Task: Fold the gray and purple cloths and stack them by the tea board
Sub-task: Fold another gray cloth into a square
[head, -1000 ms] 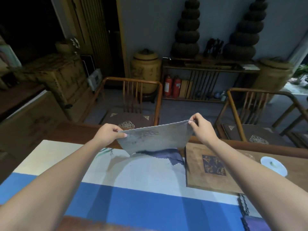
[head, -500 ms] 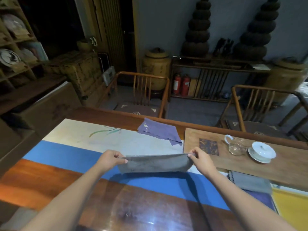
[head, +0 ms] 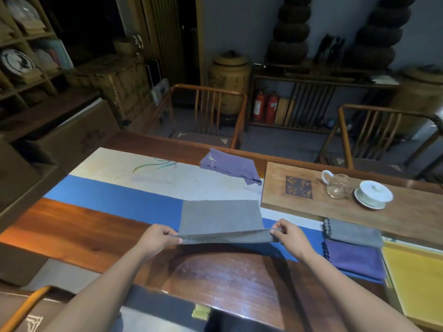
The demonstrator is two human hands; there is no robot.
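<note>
Pinching near corners of flat gray microfiber cloth [head: 219,215], left hand [head: 159,237] and right hand [head: 286,233] fingers clamped, far half beyond fingers resting on counter [head: 227,271], likely to fold.

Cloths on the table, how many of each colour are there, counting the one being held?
Gray cloths: 2, the one pinched by the left hand and right hand at, and a folded one by the tea board.
Purple cloths: 2, an unfolded one at the far edge, and a folded one.
Total: 4
</note>
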